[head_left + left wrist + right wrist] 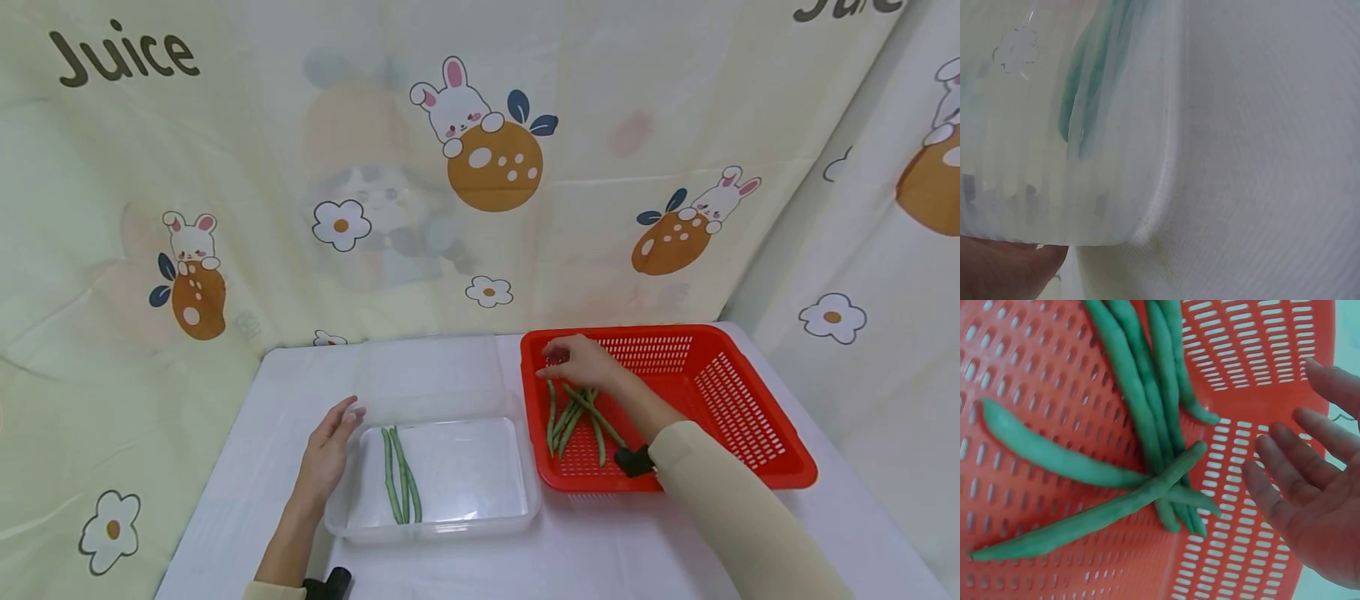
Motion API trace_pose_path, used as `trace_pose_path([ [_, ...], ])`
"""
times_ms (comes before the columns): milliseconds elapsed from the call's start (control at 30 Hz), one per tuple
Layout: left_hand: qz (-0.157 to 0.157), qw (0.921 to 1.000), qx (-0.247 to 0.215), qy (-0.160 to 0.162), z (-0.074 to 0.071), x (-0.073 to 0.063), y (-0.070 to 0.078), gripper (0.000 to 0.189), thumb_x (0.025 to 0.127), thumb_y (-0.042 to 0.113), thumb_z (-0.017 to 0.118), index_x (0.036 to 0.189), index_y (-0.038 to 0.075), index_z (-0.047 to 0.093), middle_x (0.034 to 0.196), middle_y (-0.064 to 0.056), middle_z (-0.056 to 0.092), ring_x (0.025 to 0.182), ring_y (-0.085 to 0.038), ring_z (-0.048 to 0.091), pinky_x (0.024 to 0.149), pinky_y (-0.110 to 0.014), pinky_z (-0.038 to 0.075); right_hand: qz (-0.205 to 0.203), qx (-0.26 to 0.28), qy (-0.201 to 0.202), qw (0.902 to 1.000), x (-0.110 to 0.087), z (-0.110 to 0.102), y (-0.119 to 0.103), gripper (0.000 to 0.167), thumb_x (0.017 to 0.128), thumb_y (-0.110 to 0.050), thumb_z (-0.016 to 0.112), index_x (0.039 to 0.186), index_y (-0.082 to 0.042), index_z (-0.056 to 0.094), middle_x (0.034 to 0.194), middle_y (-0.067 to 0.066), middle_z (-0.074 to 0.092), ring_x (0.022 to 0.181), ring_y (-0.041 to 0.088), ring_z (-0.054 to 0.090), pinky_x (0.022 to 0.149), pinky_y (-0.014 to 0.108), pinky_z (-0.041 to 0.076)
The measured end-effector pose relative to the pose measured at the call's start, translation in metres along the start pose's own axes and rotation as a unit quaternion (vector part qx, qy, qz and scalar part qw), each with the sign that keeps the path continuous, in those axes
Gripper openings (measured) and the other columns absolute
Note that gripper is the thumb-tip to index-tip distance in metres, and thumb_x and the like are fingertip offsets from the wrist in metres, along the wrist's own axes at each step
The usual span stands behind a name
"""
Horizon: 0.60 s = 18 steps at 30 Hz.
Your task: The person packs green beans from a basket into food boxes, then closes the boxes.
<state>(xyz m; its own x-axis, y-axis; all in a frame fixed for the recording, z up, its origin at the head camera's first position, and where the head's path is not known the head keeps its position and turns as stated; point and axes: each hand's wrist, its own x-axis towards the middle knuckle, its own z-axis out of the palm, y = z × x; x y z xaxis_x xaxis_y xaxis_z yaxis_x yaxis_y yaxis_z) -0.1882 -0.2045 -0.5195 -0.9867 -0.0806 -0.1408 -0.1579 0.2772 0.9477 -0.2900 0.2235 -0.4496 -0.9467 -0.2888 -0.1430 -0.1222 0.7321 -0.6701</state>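
Note:
My left hand (327, 454) is at the far left corner of a clear plastic box (468, 527), its fingers and thumb holding the edge. In the left wrist view, part of that hand (1007, 269) shows past the box's wall (1135, 187). A few long green beans (403, 479) lie side by side in the box's left part. Over the left side of a red plastic basket (750, 417) hovers my right hand (585, 362). Its fingers (1310, 465) are spread and loosely bent, holding nothing. Several green beans (1135, 387) lie crossed below and beside it in the basket.
Box and basket stand side by side on a table with a white cloth (285, 425). The basket's raised, slotted walls (652, 354) surround its beans. A printed curtain (397, 275) hangs behind the table, and another (885, 400) hangs on the right.

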Motion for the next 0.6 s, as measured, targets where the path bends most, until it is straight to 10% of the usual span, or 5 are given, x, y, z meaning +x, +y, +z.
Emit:
trace_pose_path([
  [600, -0.008, 0.9999, -0.008, -0.006, -0.001, 0.002, 0.001, 0.049, 0.114, 0.036, 0.040, 0.159, 0.020, 0.038, 0.160, -0.013, 0.049, 0.155, -0.033, 0.036, 0.128, -0.060, 0.020, 0.037, 0.006, -0.058, 0.9976, -0.011, -0.013, 0.024, 0.058, 0.095, -0.021, 0.076, 0.145, 0.000, 0.057, 0.142, 0.023, 0.061, 0.121, 0.036, 0.060, 0.100, 0.047, 0.058],
])
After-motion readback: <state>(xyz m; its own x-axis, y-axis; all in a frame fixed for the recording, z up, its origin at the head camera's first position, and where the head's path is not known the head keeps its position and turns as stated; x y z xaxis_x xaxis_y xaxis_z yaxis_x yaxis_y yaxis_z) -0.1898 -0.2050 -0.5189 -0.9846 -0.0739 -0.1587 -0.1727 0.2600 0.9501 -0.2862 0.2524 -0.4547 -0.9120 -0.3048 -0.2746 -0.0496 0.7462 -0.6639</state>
